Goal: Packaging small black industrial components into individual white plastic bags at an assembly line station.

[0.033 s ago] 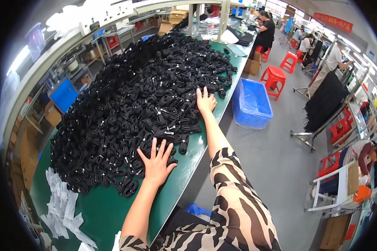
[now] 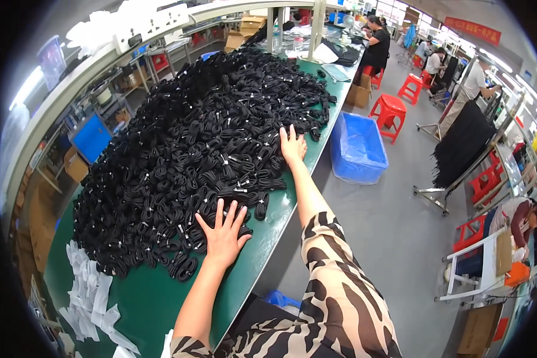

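A large heap of coiled black cables (image 2: 191, 143), many tied with small white bands, covers much of the green table (image 2: 155, 316). My left hand (image 2: 224, 238) rests with fingers spread on the near edge of the heap, touching several bundles. Farther away, my right hand (image 2: 293, 147) lies against the heap's right edge, its fingers apart and partly over the cables. Neither hand grips anything that I can see. The undersides of both hands are hidden.
White strips (image 2: 89, 292) lie at the table's near left. A blue bin (image 2: 358, 149) with a clear liner stands on the floor to the right, near a red stool (image 2: 389, 113). Black cords hang from a wheeled rack (image 2: 468, 143). Other people sit working farther off.
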### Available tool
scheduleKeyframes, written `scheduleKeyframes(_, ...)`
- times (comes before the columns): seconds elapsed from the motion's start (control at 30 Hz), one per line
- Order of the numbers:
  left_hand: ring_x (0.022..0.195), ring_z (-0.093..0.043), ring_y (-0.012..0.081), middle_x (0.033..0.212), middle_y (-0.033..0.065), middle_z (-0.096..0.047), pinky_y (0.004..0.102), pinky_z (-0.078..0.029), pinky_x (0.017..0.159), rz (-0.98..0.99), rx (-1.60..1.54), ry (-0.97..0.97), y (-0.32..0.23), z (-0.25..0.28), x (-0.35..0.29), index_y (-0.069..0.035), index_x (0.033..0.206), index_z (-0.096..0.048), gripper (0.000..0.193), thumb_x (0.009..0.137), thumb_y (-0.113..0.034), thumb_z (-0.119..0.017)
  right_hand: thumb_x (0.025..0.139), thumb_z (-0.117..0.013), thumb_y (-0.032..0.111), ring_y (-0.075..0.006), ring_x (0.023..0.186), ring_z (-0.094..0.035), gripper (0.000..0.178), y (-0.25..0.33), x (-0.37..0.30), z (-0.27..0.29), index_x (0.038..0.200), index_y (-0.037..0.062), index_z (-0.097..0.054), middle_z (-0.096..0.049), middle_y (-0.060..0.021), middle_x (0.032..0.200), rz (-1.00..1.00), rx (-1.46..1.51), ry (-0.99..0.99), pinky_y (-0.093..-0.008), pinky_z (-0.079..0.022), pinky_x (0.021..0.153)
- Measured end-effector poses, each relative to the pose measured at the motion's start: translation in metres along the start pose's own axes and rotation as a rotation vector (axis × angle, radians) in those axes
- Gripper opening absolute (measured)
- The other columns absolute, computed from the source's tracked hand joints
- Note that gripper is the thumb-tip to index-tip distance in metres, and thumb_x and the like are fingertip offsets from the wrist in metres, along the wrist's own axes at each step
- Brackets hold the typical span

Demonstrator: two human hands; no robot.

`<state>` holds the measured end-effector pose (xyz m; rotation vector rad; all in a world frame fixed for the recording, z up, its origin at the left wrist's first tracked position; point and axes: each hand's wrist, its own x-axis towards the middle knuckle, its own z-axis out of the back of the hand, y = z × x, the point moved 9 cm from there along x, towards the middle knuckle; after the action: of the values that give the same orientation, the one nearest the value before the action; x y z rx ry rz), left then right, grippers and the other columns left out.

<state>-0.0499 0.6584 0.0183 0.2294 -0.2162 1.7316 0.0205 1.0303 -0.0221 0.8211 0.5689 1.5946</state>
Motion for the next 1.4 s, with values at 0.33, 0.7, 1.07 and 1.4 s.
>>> scheduleKeyframes(0.33,0.152,-0.018,0.031,0.162,0.0084,-0.027,0.0788,-0.011,0.108,-0.003,-0.127,0.003,-0.018,0.035,-0.069,-0.025,0.149,-0.045,0.07,0.085,-0.028,-0.074,0.097,-0.047,0.059,-0.051,0.139,-0.034,0.067,0.014,-0.109,-0.003,0.15,0.0163,-0.044,-0.032,-0.0362,0.151,0.246,-0.06,-0.125,-0.0579,-0.027,0.115)
scheduleKeyframes(0.7,0.122,-0.054,0.0366,0.126,0.0159,-0.06,0.0438,-0.045,0.102,0.751,-0.137,-0.364,0.076,0.18,-0.371,-0.006,0.12,-0.067,0.041,0.08,0.001,-0.069,0.077,-0.076,0.001,-0.0246,0.088,-0.066,0.021,0.206,-0.391,0.07,0.098,0.0016,-0.07,-0.067,-0.0097,0.094,1.193,0.548,0.628,-0.0333,-0.054,0.075)
scheduleKeyframes(1.07,0.081,-0.064,0.0198,0.096,0.0102,-0.063,0.0288,-0.051,0.065,1.062,-0.416,-0.563,0.059,0.161,-0.445,-0.001,0.098,-0.07,0.015,0.084,0.002,-0.071,0.076,-0.073,0.009,-0.0327,0.088,-0.055,0.035,0.199,-0.514,0.011,0.109,0.0014,-0.06,-0.055,-0.0133,0.094,1.576,0.138,0.631,-0.0425,-0.048,0.076)
scheduleKeyframes(1.4,0.078,-0.061,0.0307,0.088,0.0114,-0.06,0.0375,-0.051,0.069,0.821,-0.251,-0.448,0.068,0.12,-0.41,-0.002,0.091,-0.065,0.012,0.083,-0.007,-0.073,0.088,-0.071,0.008,-0.0269,0.074,-0.06,0.035,0.182,-0.567,0.026,0.122,0.002,-0.061,-0.06,-0.0144,0.094,1.155,0.441,1.063,-0.0343,-0.048,0.066)
